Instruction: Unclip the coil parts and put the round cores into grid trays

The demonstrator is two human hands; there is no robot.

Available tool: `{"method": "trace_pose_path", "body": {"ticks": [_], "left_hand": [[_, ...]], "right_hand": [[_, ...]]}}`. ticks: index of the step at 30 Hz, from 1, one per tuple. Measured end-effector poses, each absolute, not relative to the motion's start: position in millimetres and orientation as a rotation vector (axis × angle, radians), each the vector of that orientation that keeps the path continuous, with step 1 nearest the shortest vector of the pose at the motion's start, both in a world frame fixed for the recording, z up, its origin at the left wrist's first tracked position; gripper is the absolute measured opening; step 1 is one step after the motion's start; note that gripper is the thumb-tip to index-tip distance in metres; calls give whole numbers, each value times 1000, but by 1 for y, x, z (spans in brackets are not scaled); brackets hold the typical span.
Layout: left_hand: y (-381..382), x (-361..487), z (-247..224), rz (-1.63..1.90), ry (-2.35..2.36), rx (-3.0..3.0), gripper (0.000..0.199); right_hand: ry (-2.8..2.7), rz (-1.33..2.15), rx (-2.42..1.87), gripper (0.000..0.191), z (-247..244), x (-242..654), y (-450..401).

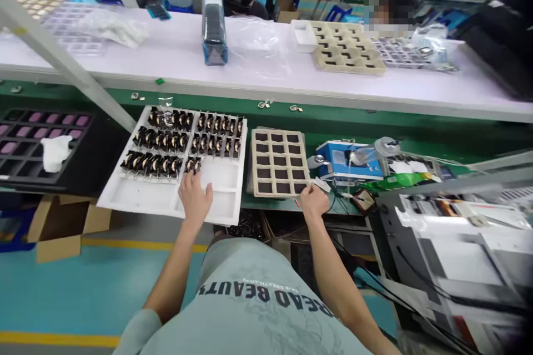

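Note:
A white foam tray (141, 191) lies on the green bench with rows of small black parts (160, 138) that have pale round centres and thin metal pins. My left hand (195, 201) is over its right half, fingertips at the last black parts of the lowest row. The thumb stands apart from the fingers. My right hand (314, 202) is closed at the lower right corner of a beige tray (280, 166) whose cells show dark squares. Something thin and reddish shows beside its fingers, too small to name.
A blue box-shaped device (341, 160) and a clear cylinder (381, 147) stand right of the beige tray. Far left is a black tray (41, 150) with pink pieces. A white shelf (166, 61) runs behind, a slanted post (79, 75) crosses left, and people sit beyond.

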State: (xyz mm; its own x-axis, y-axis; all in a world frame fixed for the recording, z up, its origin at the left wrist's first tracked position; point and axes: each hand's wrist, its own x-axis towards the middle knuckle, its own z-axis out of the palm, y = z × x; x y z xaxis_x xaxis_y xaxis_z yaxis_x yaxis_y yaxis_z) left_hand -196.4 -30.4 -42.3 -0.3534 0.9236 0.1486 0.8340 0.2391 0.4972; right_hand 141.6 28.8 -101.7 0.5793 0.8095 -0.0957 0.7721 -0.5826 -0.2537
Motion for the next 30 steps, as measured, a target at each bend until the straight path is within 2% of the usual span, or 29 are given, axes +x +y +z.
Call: {"method": "trace_pose_path", "body": {"ticks": [2, 7, 17, 21, 24, 26, 28, 30], "left_hand": [[-14, -219, -37, 574, 2489, 1649, 49], [26, -230, -26, 223, 2632, 1653, 37], [36, -224, -29, 27, 2671, 1625, 40], [47, -222, -29, -30, 2706, 1604, 37], [49, -231, -23, 48, 2698, 1515, 29], [44, -240, -16, 227, 2660, 1391, 24], [35, -243, -8, 562, 2560, 1241, 22], [24, -230, 1, 986, 2302, 1070, 21]], "right_hand": [[-1372, 329, -2630, 39, -100, 142, 31], [-1426, 389, -2602, 38, -98, 141, 26], [-1366, 462, -2598, 36, -96, 144, 36], [-1372, 502, -2436, 43, -95, 151, 30], [-1342, 469, -2277, 54, -93, 157, 12], [-1298, 449, -2180, 53, -90, 155, -5], [-1259, 521, -2050, 48, -84, 144, -24], [-1249, 771, -1843, 44, -77, 122, -40]]}}
